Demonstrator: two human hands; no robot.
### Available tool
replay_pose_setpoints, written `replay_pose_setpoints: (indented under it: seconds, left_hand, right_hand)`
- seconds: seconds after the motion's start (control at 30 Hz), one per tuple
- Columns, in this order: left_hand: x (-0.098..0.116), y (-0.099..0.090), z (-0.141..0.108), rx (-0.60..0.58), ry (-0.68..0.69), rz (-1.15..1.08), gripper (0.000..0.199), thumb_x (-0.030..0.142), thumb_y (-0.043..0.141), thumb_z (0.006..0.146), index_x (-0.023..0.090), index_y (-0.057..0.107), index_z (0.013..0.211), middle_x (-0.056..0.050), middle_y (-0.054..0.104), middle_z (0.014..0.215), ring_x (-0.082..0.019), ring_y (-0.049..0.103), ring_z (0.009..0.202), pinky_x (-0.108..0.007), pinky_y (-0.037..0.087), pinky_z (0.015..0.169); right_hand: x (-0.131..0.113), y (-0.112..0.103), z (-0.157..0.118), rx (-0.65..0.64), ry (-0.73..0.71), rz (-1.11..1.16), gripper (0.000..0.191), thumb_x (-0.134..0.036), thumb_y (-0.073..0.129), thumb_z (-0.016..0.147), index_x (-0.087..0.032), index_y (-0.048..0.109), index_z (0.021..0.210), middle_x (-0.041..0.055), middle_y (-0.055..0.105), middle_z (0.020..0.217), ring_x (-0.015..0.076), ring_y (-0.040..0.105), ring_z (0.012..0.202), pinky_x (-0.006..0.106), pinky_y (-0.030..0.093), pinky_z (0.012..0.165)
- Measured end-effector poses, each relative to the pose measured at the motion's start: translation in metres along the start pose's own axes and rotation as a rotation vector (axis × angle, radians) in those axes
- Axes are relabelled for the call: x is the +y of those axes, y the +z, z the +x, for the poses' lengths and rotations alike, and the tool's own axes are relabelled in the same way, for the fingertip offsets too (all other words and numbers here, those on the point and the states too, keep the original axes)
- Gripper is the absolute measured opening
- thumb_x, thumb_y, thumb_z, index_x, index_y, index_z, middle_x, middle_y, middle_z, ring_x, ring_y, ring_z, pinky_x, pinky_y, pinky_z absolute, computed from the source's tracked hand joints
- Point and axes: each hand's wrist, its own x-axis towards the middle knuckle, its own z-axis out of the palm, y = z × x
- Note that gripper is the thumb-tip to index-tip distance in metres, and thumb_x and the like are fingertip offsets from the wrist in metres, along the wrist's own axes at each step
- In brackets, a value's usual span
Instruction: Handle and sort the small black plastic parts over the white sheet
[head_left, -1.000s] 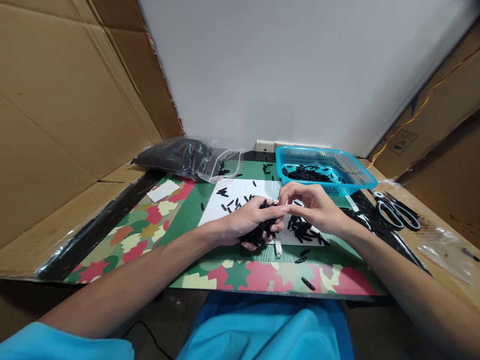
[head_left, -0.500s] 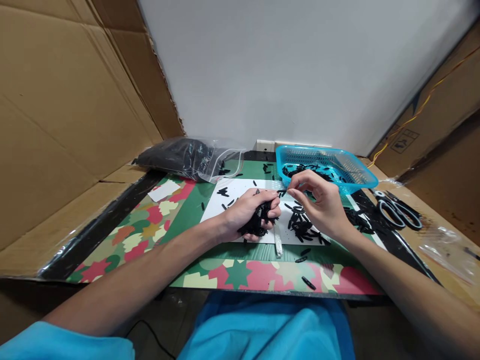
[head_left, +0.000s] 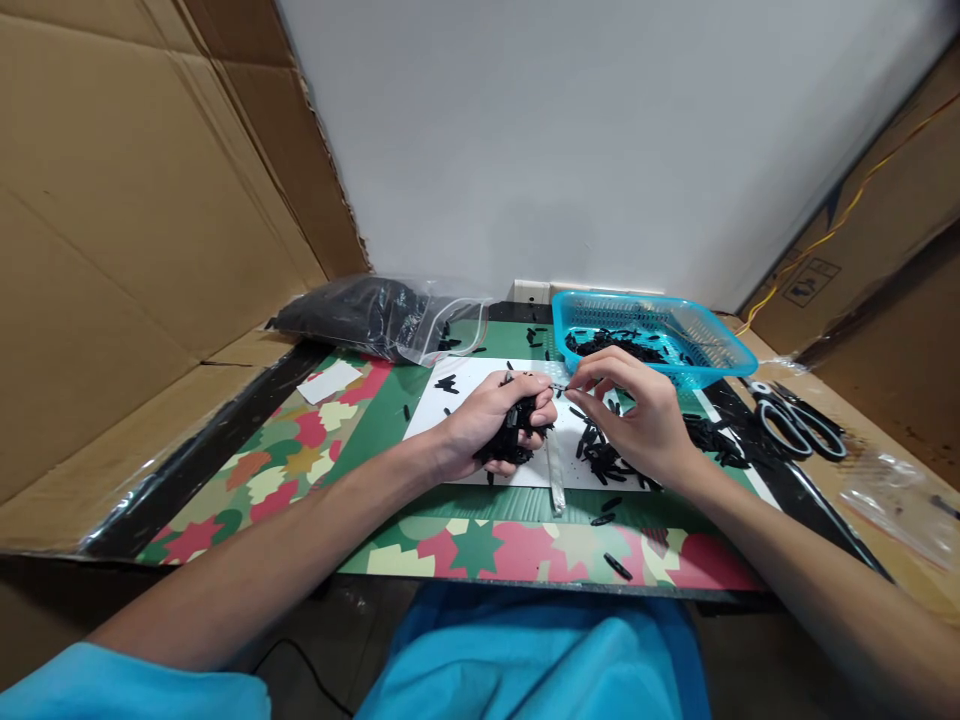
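My left hand [head_left: 491, 415] is closed around a clump of small black elongated pieces [head_left: 514, 440], which bulge out below its fingers. Thumb and forefinger of my right hand [head_left: 634, 400] pinch one end of a thin dark piece [head_left: 559, 387]. Its other end meets the left thumb and forefinger tips, so the piece spans the small gap between the hands. Below lies a white sheet [head_left: 424, 425] with loose black pieces [head_left: 604, 460] scattered near the right hand. A narrow clear-wrapped strip [head_left: 556, 480] runs down the sheet toward me.
A blue plastic basket [head_left: 720, 350] with many black pieces stands at the back right. Scissors [head_left: 795, 420] and a clear bag [head_left: 900, 500] lie at right. A filled zip bag [head_left: 360, 310] rests back left, near a white card [head_left: 330, 382]. Cardboard walls [head_left: 112, 250] enclose the sides.
My left hand has shifted slightly left and up with its clump. My right hand has moved a little left, its fingertips closer to the left hand.
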Motion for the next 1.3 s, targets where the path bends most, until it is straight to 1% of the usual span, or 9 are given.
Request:
replay_pose_setpoints:
  seconds: [0.13, 0.23, 0.33, 0.57, 0.7, 0.93, 1.07, 1.17, 1.3]
  left_hand:
    - [0.0014, 0.0006, -0.0012, 0.008, 0.034, 0.018, 0.038, 0.047, 0.075, 0.091, 0.02, 0.049, 0.082, 0.006, 0.044, 0.074, -0.006, 0.037, 0.047, -0.013, 0.03, 0.026]
    - [-0.0005, 0.0002, -0.0005, -0.005, 0.046, 0.034, 0.041, 0.048, 0.079, 0.087, 0.021, 0.049, 0.081, 0.006, 0.044, 0.075, -0.006, 0.038, 0.047, -0.013, 0.029, 0.026]
    - [-0.0019, 0.0005, 0.0005, -0.01, 0.052, 0.039, 0.042, 0.048, 0.08, 0.085, 0.021, 0.049, 0.082, 0.007, 0.045, 0.075, -0.005, 0.038, 0.046, -0.012, 0.029, 0.027]
    - [-0.0007, 0.0022, 0.0002, 0.011, 0.028, 0.032, 0.042, 0.05, 0.078, 0.085, 0.021, 0.048, 0.082, 0.007, 0.044, 0.075, -0.006, 0.038, 0.046, -0.013, 0.027, 0.026]
    - [-0.0007, 0.0023, 0.0004, 0.016, 0.017, 0.027, 0.04, 0.048, 0.079, 0.085, 0.021, 0.049, 0.082, 0.007, 0.044, 0.074, -0.006, 0.038, 0.046, -0.013, 0.027, 0.026]
    - [0.0004, 0.0036, -0.0001, 0.019, 0.016, 0.008, 0.039, 0.043, 0.081, 0.082, 0.02, 0.049, 0.08, 0.007, 0.045, 0.073, -0.005, 0.038, 0.046, -0.013, 0.028, 0.025]
    - [0.0003, 0.0034, -0.0005, 0.021, 0.02, -0.001, 0.038, 0.042, 0.08, 0.084, 0.02, 0.049, 0.081, 0.007, 0.046, 0.074, -0.006, 0.039, 0.046, -0.013, 0.028, 0.025]
    - [-0.0011, 0.0014, 0.0, 0.004, 0.016, 0.001, 0.037, 0.044, 0.077, 0.086, 0.02, 0.049, 0.081, 0.006, 0.045, 0.075, -0.006, 0.04, 0.047, -0.013, 0.029, 0.026]
    - [-0.0032, -0.0012, 0.0014, -0.029, 0.01, -0.006, 0.037, 0.049, 0.071, 0.093, 0.02, 0.05, 0.082, 0.006, 0.044, 0.076, -0.006, 0.04, 0.047, -0.013, 0.03, 0.026]
  right_hand:
    - [0.0007, -0.0025, 0.0026, -0.068, 0.169, 0.145, 0.014, -0.037, 0.073, 0.1, -0.023, 0.071, 0.102, 0.0046, 0.071, 0.098, 0.0181, 0.068, 0.087, 0.029, 0.057, 0.068]
    - [0.0028, -0.0026, 0.0017, -0.087, 0.205, 0.177, 0.013, -0.036, 0.074, 0.099, -0.023, 0.073, 0.099, 0.0037, 0.073, 0.096, 0.0178, 0.068, 0.087, 0.028, 0.056, 0.068]
    - [0.0039, -0.0015, 0.0003, -0.071, 0.2, 0.185, 0.013, -0.034, 0.074, 0.099, -0.022, 0.074, 0.095, 0.0032, 0.073, 0.091, 0.0172, 0.068, 0.083, 0.027, 0.055, 0.066]
    - [0.0039, 0.0, -0.001, -0.044, 0.21, 0.188, 0.013, -0.035, 0.077, 0.096, -0.022, 0.076, 0.095, 0.0035, 0.074, 0.09, 0.0177, 0.069, 0.081, 0.028, 0.056, 0.063]
    - [0.0043, -0.0004, -0.0019, -0.036, 0.195, 0.182, 0.011, -0.034, 0.077, 0.096, -0.023, 0.076, 0.094, 0.0033, 0.074, 0.089, 0.0172, 0.068, 0.08, 0.028, 0.056, 0.062]
    - [0.0038, -0.0002, -0.0008, -0.029, 0.211, 0.175, 0.015, -0.037, 0.078, 0.095, -0.022, 0.076, 0.095, 0.0036, 0.074, 0.089, 0.0174, 0.069, 0.079, 0.028, 0.056, 0.062]
    - [0.0039, -0.0002, -0.0006, -0.032, 0.213, 0.171, 0.014, -0.036, 0.077, 0.096, -0.022, 0.076, 0.094, 0.0033, 0.074, 0.088, 0.017, 0.069, 0.079, 0.028, 0.056, 0.062]
    - [0.0016, -0.0012, -0.0009, -0.031, 0.188, 0.147, 0.013, -0.035, 0.075, 0.097, -0.023, 0.076, 0.094, 0.0033, 0.075, 0.088, 0.0173, 0.069, 0.078, 0.029, 0.056, 0.062]
    - [-0.0015, -0.0062, 0.0026, 0.025, 0.122, 0.036, 0.01, -0.033, 0.073, 0.099, -0.024, 0.076, 0.095, 0.0027, 0.076, 0.09, 0.0177, 0.07, 0.077, 0.032, 0.058, 0.067]
